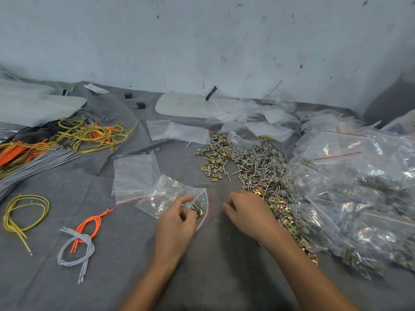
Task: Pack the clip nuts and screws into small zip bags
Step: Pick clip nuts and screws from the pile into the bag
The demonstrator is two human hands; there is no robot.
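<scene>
Fingers (186, 198), left hand (177, 218): curled, pinching the open mouth of a small zip bag (166, 194). The bag lies crumpled on the surface. A few brass-coloured clip nuts (198, 211) sit just inside the mouth, at the fingertips.

Fingers (231, 206), right hand (246, 213): drawn together toward the thumb, apparently pinching one thin screw (225, 204), though it is too small to confirm. This hand is just beside the bag mouth, not touching it.

Loose stock: mixed pile (249, 167) of clip nuts, screws and grey round caps. It runs along the outer side of the right hand and forearm.

Empty stock: flat zip bags (134, 176), partly under the held bag.

Packed stock: heap of filled bags (359, 187), far right.

Sundries: yellow-green wires (89, 135), left rear; orange and grey cord bundle (78, 241), left front.

Base: grey cloth-covered surface (202, 254).

Step, as judged: filling, with a screw about to go into the bag.

Hazards, as judged:
- The mouth is held at one side only. It may fold shut as the screw arrives, dropping the screw on the cloth.
- A screw tip may snag or pierce the thin film if pushed in at an angle.
- Nuts lie at the mouth, not the bottom, so lifting the bag without tipping it back may spill them.
- The right forearm lies against the pile, and a sweep could scatter parts.
- With mixed stock, the count per bag may come out wrong.
</scene>
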